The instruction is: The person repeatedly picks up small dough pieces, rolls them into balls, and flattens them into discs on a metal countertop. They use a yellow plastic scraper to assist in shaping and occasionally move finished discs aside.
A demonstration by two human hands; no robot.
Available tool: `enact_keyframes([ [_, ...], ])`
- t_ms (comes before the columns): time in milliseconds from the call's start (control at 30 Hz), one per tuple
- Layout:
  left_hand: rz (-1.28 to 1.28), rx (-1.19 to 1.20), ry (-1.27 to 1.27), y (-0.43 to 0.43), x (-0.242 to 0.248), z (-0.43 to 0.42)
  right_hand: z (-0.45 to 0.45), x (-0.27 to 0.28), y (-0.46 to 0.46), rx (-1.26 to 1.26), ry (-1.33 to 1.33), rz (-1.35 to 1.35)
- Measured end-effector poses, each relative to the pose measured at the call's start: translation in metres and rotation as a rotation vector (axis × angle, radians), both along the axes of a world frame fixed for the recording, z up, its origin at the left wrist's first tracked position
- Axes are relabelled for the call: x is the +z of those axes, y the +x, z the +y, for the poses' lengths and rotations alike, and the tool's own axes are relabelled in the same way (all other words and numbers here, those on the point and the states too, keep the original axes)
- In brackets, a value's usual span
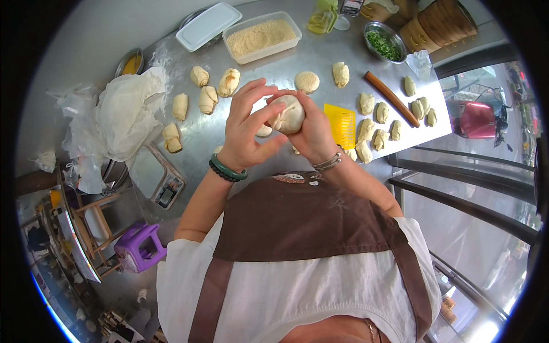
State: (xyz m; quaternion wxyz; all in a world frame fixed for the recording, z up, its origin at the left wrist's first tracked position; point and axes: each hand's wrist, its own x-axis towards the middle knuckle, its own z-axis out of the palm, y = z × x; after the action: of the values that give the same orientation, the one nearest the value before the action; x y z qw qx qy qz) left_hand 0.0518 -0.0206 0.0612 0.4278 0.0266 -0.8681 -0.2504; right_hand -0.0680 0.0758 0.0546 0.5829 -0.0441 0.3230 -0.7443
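My right hand [316,130] holds a smooth ball of dough [292,115] with a pleated, gathered side, above the steel table [206,141]. Around the ball's left side, my left hand [251,128] is cupped with its fingers spread, and one fingertip appears to rest on the dough. Partly hidden below the hands lies another pale dough piece [263,130]. A round, flat, crumb-coated dough piece [307,82] sits just beyond my hands. Close to my right wrist is a yellow slotted plastic scraper [339,126].
Rolled dough pieces [208,100] lie left, with more [366,104] right beside a wooden rolling pin [392,99]. Behind are a tub of crumbs [262,39], an oil jug [322,17] and a bowl of chopped greens [383,44]. A digital scale [165,182] and plastic sheeting [124,115] occupy the left.
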Motion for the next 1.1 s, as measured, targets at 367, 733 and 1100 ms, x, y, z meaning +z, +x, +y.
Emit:
enact_keyframes([
  [367, -0.076, 0.099, 0.051, -0.013, 0.015, 0.013, 0.004, -0.005, 0.001, -0.094, 0.007, 0.431],
  [733, -0.139, 0.148, 0.037, -0.017, 0.016, 0.017, 0.002, -0.015, -0.005, -0.057, 0.030, 0.503],
  [1100, -0.493, 0.497, 0.623, 0.129, -0.056, 0.039, -0.018, -0.023, -0.014, 0.127, 0.095, 0.105],
])
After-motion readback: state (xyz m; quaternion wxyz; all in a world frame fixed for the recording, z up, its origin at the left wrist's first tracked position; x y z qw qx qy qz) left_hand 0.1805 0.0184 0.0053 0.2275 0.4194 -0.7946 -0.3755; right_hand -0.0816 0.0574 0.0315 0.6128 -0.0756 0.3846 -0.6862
